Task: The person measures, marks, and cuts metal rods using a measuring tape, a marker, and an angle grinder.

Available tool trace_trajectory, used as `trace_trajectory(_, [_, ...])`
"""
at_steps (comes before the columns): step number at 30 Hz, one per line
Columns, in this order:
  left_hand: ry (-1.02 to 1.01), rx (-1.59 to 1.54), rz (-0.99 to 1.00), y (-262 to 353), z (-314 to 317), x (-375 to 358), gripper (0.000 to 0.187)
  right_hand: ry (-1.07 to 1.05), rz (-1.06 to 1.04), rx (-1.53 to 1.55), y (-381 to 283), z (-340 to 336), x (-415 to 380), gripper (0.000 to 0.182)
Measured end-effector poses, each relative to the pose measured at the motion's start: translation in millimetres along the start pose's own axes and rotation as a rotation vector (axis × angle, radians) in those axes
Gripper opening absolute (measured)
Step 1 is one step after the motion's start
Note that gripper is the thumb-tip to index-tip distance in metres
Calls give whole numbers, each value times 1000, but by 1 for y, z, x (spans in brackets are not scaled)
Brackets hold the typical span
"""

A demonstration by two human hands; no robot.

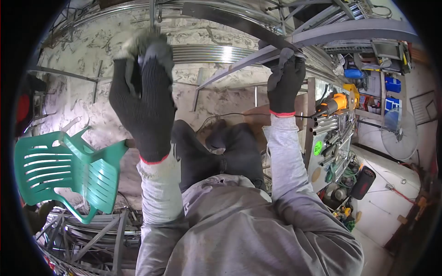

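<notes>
My left hand [145, 92], in a black knit glove with a red cuff, is raised at the upper left. Its fingers are smeared by motion, and a pale blurred patch shows beside them, so I cannot make out what it holds. Over on the right, my right hand [286, 83], gloved the same way, has its fingers closed round a long grey metal bar [354, 31]. This bar slants down to the left past the hand. A dark flat metal strip [230, 22] meets it just above my right fingers.
A green plastic chair [99, 177] stands at the left above stacked metal frames [87, 239]. Bundled shiny tubes [202, 54] lie on the floor ahead. To the right, an orange power tool [335, 105] rests on a bench beside short pipes [326, 124] and a fan [399, 133].
</notes>
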State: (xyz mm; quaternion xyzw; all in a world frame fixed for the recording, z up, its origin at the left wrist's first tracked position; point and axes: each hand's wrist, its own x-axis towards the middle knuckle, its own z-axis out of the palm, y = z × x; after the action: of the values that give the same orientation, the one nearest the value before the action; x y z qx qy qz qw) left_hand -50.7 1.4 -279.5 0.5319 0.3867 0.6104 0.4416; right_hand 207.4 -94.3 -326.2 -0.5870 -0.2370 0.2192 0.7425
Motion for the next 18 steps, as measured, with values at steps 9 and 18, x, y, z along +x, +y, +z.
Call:
trace_trajectory(9, [-271,-11,-657,-50,-47,-64,42,-68,-143,32,5,2,8,16])
trace_trajectory(18, [-353,-6,-817,-41,-30,-80,35,-14,-38,8,2,-3,4,15])
